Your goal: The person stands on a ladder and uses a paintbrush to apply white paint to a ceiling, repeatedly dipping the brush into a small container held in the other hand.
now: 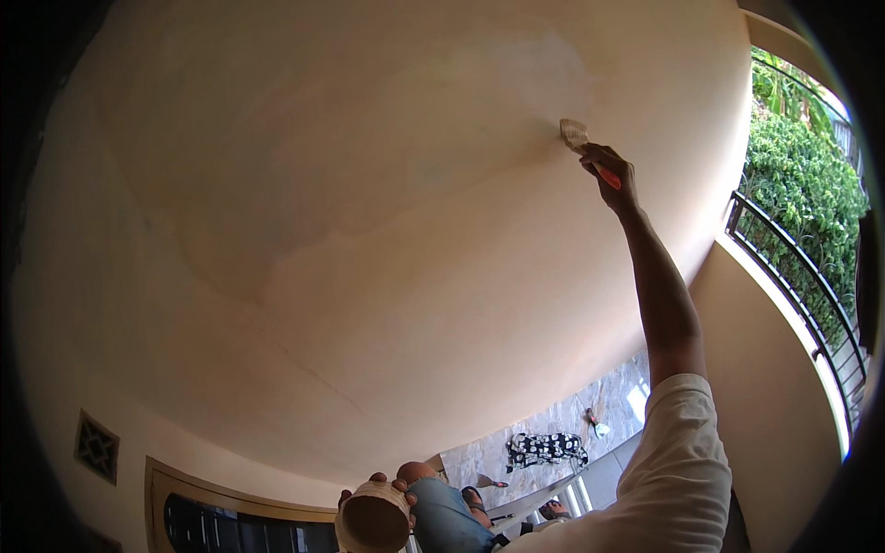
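My right hand is raised at the end of an outstretched arm, its fingers wrapped round the red handle of a flat paintbrush. The pale bristles are against or very close to the large beige wall; I cannot tell if they touch. Around the brush the wall shows uneven lighter and darker patches. Low in the picture, my left hand grips a round, light-coloured tub by its side, fingertips near the rim. The tub's inside looks brownish; its contents are hard to make out.
Below are my sandalled feet beside whitish ladder-like rails. A black-and-white patterned cloth lies on the grey marbled floor. A dark railing tops a low wall at right, greenery beyond. A wood-framed opening stands lower left.
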